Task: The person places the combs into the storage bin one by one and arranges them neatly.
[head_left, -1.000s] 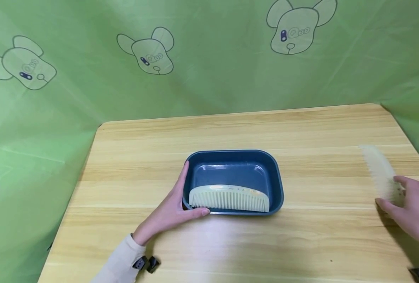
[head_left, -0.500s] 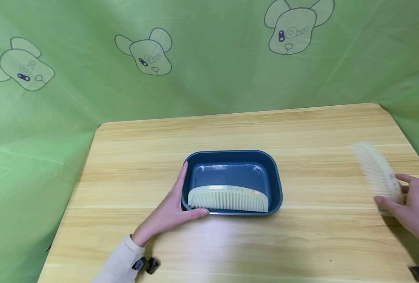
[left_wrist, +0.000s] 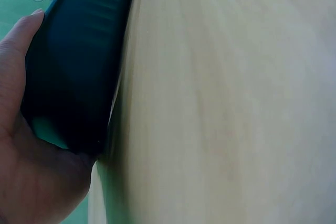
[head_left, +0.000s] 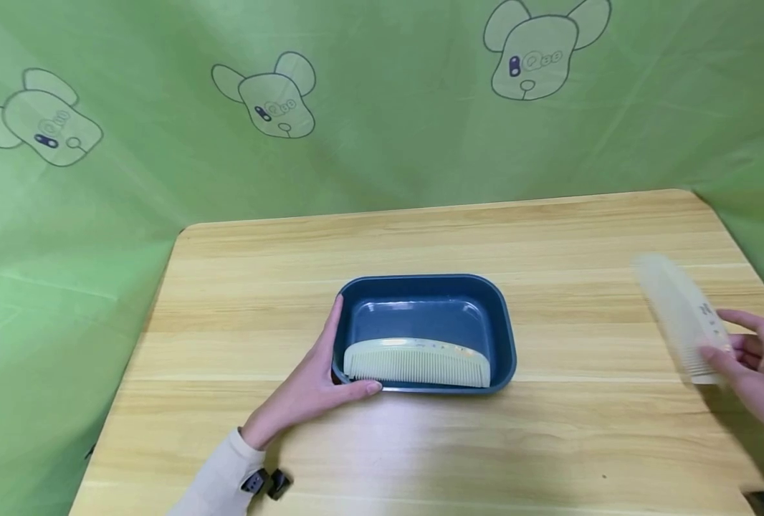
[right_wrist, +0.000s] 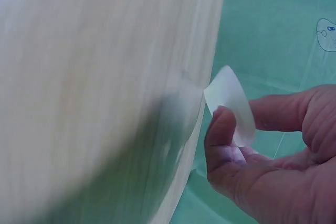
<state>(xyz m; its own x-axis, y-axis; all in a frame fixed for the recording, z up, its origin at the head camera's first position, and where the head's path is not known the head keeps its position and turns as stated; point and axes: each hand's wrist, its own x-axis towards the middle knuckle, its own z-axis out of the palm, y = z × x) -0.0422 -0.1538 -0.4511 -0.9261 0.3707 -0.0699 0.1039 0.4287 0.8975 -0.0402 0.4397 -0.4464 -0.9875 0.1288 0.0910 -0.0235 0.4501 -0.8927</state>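
In the head view a dark blue rectangular box [head_left: 421, 309] stands mid-table. My left hand [head_left: 309, 390] grips its near left corner, thumb along the front rim and fingers against the left side. Inside the box, against the front wall, lies a pale green comb [head_left: 417, 362], teeth toward me. At the far right my right hand [head_left: 757, 367] pinches a second pale comb [head_left: 679, 315] by its near end, blurred and tilted above the table. The right wrist view shows this comb [right_wrist: 231, 103] edge-on between thumb and fingers. In the left wrist view only the box's outer wall [left_wrist: 79, 56] shows.
The wooden table [head_left: 259, 287] has rounded back corners. Green cloth [head_left: 382, 158] printed with cartoon heads hangs behind it and along both sides. Small black devices [head_left: 267, 483] sit at the left wrist.
My right hand has lifted slightly and turned the comb; its tip has shifted left and toward the back. The left hand, the box and the comb in it stay put.
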